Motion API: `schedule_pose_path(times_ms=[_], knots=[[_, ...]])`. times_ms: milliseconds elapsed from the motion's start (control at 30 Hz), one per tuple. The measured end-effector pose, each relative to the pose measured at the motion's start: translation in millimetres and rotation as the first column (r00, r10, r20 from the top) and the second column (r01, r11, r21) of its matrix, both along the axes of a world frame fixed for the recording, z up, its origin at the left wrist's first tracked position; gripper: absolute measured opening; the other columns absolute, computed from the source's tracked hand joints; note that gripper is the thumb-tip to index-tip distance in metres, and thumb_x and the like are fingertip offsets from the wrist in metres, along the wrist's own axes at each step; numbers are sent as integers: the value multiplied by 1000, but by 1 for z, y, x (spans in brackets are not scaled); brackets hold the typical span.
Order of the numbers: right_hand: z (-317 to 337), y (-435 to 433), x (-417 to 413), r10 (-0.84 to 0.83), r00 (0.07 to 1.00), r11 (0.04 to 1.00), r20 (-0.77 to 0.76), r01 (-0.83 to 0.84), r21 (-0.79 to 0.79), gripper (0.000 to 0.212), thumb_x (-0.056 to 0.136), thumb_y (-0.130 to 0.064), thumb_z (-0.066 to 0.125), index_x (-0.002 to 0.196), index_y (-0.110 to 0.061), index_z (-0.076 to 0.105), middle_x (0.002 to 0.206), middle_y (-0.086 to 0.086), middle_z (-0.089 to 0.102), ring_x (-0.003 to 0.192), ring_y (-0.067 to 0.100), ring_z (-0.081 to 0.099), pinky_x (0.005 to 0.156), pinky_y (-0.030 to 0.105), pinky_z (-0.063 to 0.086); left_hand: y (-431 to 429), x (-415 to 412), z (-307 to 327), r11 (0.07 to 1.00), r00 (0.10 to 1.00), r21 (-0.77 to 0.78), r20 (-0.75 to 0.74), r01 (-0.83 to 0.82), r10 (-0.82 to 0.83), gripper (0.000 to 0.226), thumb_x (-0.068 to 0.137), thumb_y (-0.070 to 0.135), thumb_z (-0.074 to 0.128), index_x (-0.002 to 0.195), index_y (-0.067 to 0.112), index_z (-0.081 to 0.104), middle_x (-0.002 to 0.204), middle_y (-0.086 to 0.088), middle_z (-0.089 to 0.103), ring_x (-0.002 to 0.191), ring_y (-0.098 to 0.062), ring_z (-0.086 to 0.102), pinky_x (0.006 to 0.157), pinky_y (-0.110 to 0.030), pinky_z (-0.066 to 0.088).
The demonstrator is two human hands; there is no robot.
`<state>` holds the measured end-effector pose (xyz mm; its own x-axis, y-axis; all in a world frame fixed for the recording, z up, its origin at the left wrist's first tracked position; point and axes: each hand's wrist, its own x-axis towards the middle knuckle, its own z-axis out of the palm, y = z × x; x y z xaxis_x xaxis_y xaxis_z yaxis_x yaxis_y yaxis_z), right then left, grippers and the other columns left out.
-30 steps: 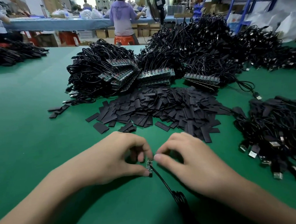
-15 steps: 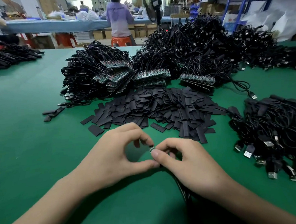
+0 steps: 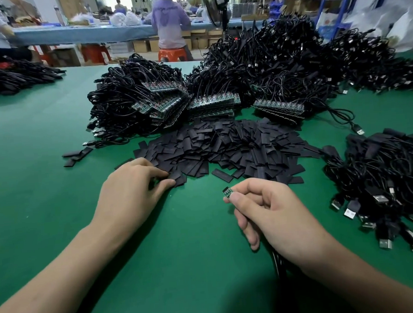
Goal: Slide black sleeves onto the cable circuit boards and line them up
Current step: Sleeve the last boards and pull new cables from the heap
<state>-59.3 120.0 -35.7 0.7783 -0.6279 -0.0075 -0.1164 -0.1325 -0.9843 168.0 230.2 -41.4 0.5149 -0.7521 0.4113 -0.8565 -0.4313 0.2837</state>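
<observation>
Head view: right grip (image 3: 270,215) pinches small green board (image 3: 227,193); left grip (image 3: 133,186) pinches flat black sleeve (image 3: 178,179).

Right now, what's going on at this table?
A person is working at a green table. The right hand pinches a small green circuit board on the end of a black cable; the board has no sleeve on it yet. The left hand is at the near edge of the pile of black sleeves, fingertips on one, though a firm grip is not clear. Heaps of cables lie behind and to the right.
</observation>
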Motion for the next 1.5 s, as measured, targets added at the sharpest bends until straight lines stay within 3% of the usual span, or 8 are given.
schedule_pose_path(times_ms=[300, 367, 467, 633, 767, 867, 1300, 1500], knots=[[1, -3, -2, 8, 1000, 1000, -6, -9, -19, 20, 104, -20, 54, 92, -19, 69, 62, -4, 56, 47, 10, 40, 42, 26, 35, 3, -13, 6, 971, 964, -66, 155, 228, -215, 11, 89, 32, 76, 95, 27, 82, 90, 11, 76, 82, -17, 72, 68, -34, 57], [3, -3, -2, 7, 1000, 999, 11, -6, -32, 20, 104, -23, 55, 91, -23, 69, 62, -5, 56, 48, 7, 41, 44, 23, 34, 4, -22, 9, 913, 933, -225, -32, 342, -357, 12, 89, 32, 73, 97, 29, 81, 86, 15, 75, 75, -6, 68, 69, -30, 55], [5, -6, -3, -21, 999, 993, 24, 24, -119, 18, 103, -26, 58, 90, -29, 70, 62, -8, 57, 49, 1, 45, 47, 16, 35, 5, -38, 9, 828, 766, -330, -331, 453, -551, 18, 95, 31, 67, 109, 32, 78, 77, 11, 69, 74, -10, 65, 70, -18, 47], [8, -5, -4, -16, 999, 999, 37, 18, -37, 12, 96, -24, 67, 87, -17, 71, 58, -10, 56, 49, -2, 48, 46, 11, 36, 2, -59, 0, 806, 569, -456, -573, 377, -590, 21, 91, 28, 64, 107, 30, 78, 72, 6, 67, 62, -7, 61, 68, -16, 48], [10, -5, -5, -35, 999, 999, 6, 35, 40, 18, 97, -24, 66, 88, -9, 70, 54, -8, 52, 45, 3, 40, 42, 16, 32, 3, -62, 4, 803, 767, -399, -293, 444, -570, 24, 88, 33, 71, 108, 24, 79, 74, 13, 65, 68, -8, 63, 70, -12, 45], [10, -3, -5, -21, 1000, 996, -13, 22, 84, 19, 97, -24, 65, 85, -10, 69, 54, -5, 49, 44, 5, 36, 41, 18, 30, 5, -62, 7, 793, 805, -353, -155, 497, -573, 36, 80, 37, 77, 111, 19, 79, 82, 11, 67, 74, -7, 62, 74, -12, 45], [10, -3, -6, 56, 998, 998, -32, -54, 41, 20, 101, -20, 60, 86, -16, 73, 60, -5, 54, 47, 7, 37, 45, 18, 31, 4, -56, 5, 803, 771, -419, -298, 424, -562, 23, 83, 33, 76, 104, 25, 81, 86, 12, 76, 82, -7, 72, 77, -15, 50], [12, -5, -7, 85, 995, 973, 47, -93, 210, 16, 101, -14, 60, 91, -11, 72, 60, 0, 52, 47, 9, 31, 42, 18, 28, 3, -57, 4, 789, 724, -459, -363, 409, -587, 19, 83, 28, 75, 102, 28, 80, 84, 12, 76, 78, -9, 72, 74, -15, 51]])
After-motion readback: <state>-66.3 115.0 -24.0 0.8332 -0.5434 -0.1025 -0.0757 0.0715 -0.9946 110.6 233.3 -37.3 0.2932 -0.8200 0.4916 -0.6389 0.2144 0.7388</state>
